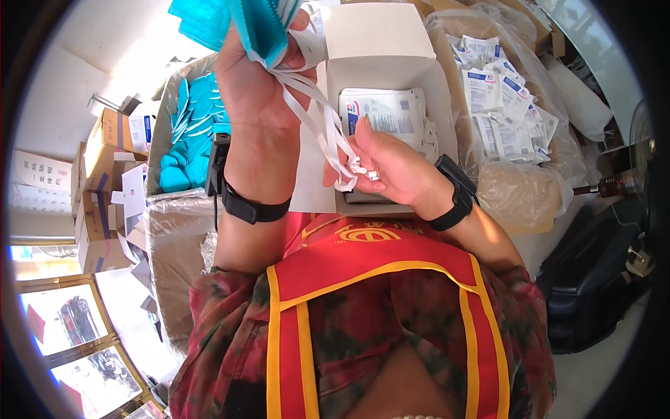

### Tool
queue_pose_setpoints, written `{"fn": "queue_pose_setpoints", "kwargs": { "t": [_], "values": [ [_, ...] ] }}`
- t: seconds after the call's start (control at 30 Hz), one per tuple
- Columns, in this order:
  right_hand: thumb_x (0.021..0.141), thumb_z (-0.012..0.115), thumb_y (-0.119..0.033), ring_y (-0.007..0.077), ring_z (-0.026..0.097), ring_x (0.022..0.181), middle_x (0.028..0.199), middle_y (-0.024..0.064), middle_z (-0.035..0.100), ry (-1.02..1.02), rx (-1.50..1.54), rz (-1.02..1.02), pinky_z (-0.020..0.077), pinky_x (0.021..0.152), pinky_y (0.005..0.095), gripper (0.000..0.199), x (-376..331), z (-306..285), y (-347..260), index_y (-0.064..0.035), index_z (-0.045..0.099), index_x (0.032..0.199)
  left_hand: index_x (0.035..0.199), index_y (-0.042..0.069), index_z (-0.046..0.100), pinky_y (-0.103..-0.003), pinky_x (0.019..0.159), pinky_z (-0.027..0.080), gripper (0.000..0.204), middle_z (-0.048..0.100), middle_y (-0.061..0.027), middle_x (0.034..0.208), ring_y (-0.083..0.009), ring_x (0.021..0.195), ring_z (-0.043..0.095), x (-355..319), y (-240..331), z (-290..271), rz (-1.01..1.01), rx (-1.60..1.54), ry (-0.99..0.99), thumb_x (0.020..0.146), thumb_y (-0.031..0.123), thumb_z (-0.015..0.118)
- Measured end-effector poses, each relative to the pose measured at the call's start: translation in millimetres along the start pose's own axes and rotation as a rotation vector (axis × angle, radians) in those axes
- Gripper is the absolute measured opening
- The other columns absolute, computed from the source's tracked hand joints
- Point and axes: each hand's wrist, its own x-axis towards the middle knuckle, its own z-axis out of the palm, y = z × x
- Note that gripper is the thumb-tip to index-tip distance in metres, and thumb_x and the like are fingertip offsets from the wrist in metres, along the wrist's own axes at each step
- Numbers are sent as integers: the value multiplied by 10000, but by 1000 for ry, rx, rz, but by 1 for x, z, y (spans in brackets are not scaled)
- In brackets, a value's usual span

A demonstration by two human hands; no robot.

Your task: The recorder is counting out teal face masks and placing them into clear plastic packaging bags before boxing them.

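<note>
My left hand (259,87) is raised at the upper middle, its fingers closed round teal face masks (255,29) with white straps. The straps (322,120) hang from the masks down toward the right. Lower down, my right hand (394,164) has its fingers gathered at the loose white strap ends, thumb pointing up. Behind that hand stands an open white box (438,98) with its lid flap up. White printed packets (384,105) lie stacked inside it, partly covered by my right hand. Each wrist wears a black strap with a small device.
On the left, a plastic-lined carton (183,206) holds many teal mask pieces (199,105). A plastic-lined carton (520,188) at the right holds white packets (499,98). Cardboard boxes (101,181) are stacked far left. A black bag-like object (583,286) sits at the lower right.
</note>
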Motion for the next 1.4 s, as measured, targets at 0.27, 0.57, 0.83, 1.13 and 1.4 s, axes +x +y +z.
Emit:
{"fn": "queue_pose_setpoints", "kwargs": {
  "t": [0.27,0.57,0.83,1.13,1.4],
  "values": [
    [975,528,-396,25,360,562,821,33,596,-5,-218,80,284,497,156,377,-16,8,-6,-31,611,1018,966,-16,630,-178,488,464,327,595,-82,779,-96,604,497,6,15,-9,77,-10,163,898,301,590],
    [1010,479,-337,33,348,513,748,12,536,-3,139,53,264,412,160,331,-18,13,-6,-32,567,915,985,-40,626,-192,480,449,364,575,-97,825,-88,572,462,3,28,-20,32,-65,49,904,311,575],
    [988,534,-278,12,364,544,696,-23,487,94,-294,114,289,487,154,292,-42,7,-16,-2,625,962,1025,-68,607,-186,454,408,385,540,-124,827,-81,533,433,-1,54,-24,3,-47,-11,906,297,579],
    [988,521,-255,19,375,588,655,-73,445,222,-740,97,311,535,189,246,-69,2,-61,-73,663,905,1169,45,586,-365,953,493,434,668,-96,962,-227,930,649,-41,62,-41,159,332,-72,791,153,770],
    [988,528,-282,18,372,531,684,-34,495,208,-66,41,268,440,155,281,-34,-14,-33,-22,631,1018,1185,-10,557,-384,796,566,349,653,-175,1100,-257,969,659,-26,7,-10,-62,71,-21,986,265,479]
  ]
}}
